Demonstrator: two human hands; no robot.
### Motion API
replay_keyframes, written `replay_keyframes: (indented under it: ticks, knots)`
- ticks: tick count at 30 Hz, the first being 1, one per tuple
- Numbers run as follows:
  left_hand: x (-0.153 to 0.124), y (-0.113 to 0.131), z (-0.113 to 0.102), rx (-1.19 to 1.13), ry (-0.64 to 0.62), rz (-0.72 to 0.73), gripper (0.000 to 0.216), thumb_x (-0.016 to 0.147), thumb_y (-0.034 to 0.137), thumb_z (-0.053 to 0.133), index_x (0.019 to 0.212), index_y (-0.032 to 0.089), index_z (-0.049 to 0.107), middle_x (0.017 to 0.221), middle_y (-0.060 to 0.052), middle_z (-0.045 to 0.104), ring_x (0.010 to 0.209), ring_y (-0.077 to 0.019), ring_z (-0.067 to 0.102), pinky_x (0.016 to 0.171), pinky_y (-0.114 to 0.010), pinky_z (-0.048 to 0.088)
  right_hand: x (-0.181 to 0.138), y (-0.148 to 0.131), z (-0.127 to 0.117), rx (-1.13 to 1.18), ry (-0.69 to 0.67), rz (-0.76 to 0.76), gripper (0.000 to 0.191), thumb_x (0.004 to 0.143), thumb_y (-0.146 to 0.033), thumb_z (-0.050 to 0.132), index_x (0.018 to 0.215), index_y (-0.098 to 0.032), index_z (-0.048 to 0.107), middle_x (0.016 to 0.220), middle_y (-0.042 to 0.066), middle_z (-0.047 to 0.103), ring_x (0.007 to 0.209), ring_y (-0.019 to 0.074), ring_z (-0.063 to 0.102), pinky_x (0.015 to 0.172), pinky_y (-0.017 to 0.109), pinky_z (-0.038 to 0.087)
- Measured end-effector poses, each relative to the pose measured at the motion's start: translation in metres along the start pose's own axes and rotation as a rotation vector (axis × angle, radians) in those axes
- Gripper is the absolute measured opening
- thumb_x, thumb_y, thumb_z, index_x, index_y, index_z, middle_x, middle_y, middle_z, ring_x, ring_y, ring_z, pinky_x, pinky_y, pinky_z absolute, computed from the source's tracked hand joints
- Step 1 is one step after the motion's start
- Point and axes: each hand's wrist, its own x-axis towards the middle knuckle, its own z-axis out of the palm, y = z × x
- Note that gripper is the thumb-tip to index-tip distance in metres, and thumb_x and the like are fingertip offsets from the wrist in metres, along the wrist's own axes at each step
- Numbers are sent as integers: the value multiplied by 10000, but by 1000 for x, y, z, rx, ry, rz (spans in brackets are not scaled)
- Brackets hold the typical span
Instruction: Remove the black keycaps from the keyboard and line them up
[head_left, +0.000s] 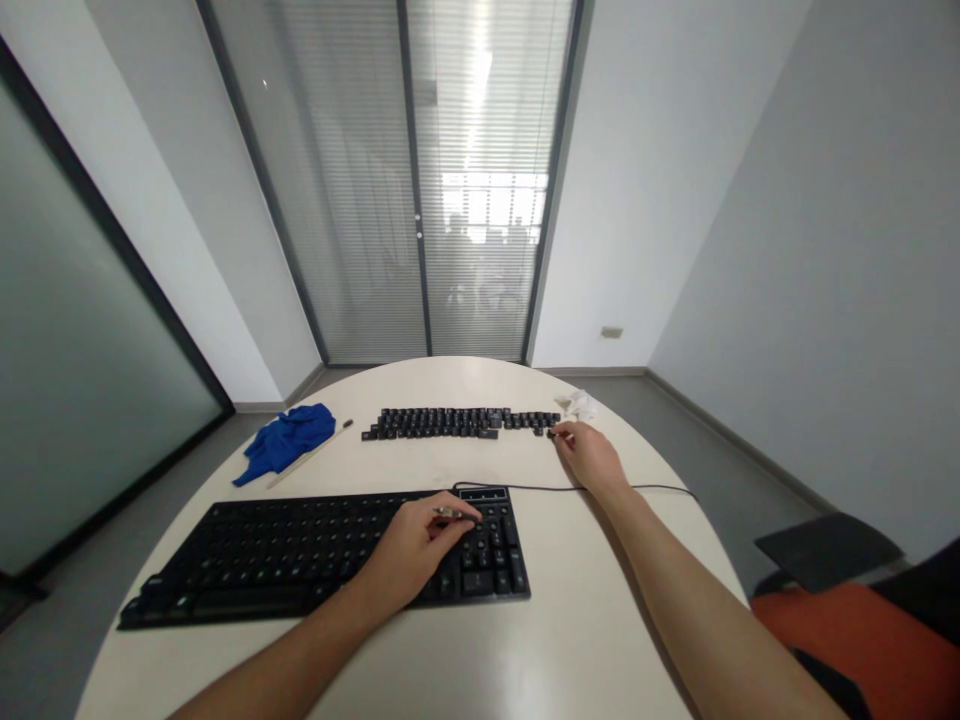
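Head view, only one you've got. Read the table [577, 630] as a dial, 12 away from you.

Keyboard [277, 550] lies lengthwise from 9 o'clock to the middle, front edge facing you, probably so every row is in easy reach. Main block looks stripped to its key seats, but it's dim and small there, so take that as a fair guess. Number pad, at the keyboard's 3 o'clock end, shows caps.

Your left hand [416, 545] is over that end, fingers curled, thumb and fingers closed on a slim metallic tool [450, 513]. Tip points at the pad; the low, pen-like hold likely gives you fine control and steadies the wrist.

Your right hand [589, 455] reaches to 1 o'clock, thumb and forefinger in a narrow pinch on a small dark keycap [552, 434], by the right end of the keycap rows [439, 423]. Those rows sit at 12, laid out like a keyboard, presumably so each cap's position stays readable.

Blue cloth [289, 440] and brush [311, 455] are at 10, white tissue [577, 404] at 1, all out of your working space. Cable [540, 488] runs off toward 2, between rows and keyboard.
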Motion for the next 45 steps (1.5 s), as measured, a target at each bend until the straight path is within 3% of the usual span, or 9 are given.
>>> replay_keyframes:
  ticks: [8, 13, 30, 45]
  knots:
    - [1, 0, 0, -11, -1, -7, 156, 872, 213, 582, 917, 209, 732, 923, -33, 740, 887, -188, 678, 764, -259, 525, 0, -5, 0, -24, -8, -15, 186, 881, -260, 554, 986, -276, 706, 987, 17, 714, 813, 167, 622, 671, 250, 397]
    - [1, -2, 1, -23, -2, -9, 166, 870, 223, 577, 919, 199, 733, 941, -46, 740, 903, -196, 677, 779, -272, 528, 0, -6, -1, -12, 18, 36, 243, 893, -269, 539, 1106, -264, 655, 976, 30, 707, 805, 170, 619, 651, 250, 390]
    - [0, -1, 0, -6, -11, -10, 163, 878, 212, 577, 931, 207, 731, 936, -35, 737, 879, -186, 669, 764, -263, 513, 2, -5, 5, -67, -17, -47, 294, 899, -212, 537, 1166, -248, 656, 1099, 58, 698, 1004, 220, 602, 782, 285, 443]
    - [1, -2, 1, -21, -6, -11, 163, 875, 245, 580, 922, 210, 733, 943, -41, 738, 897, -198, 671, 785, -283, 520, 3, -3, 6, -55, -20, -5, 289, 908, -259, 529, 1172, -247, 646, 1044, 75, 710, 967, 219, 630, 756, 282, 451]
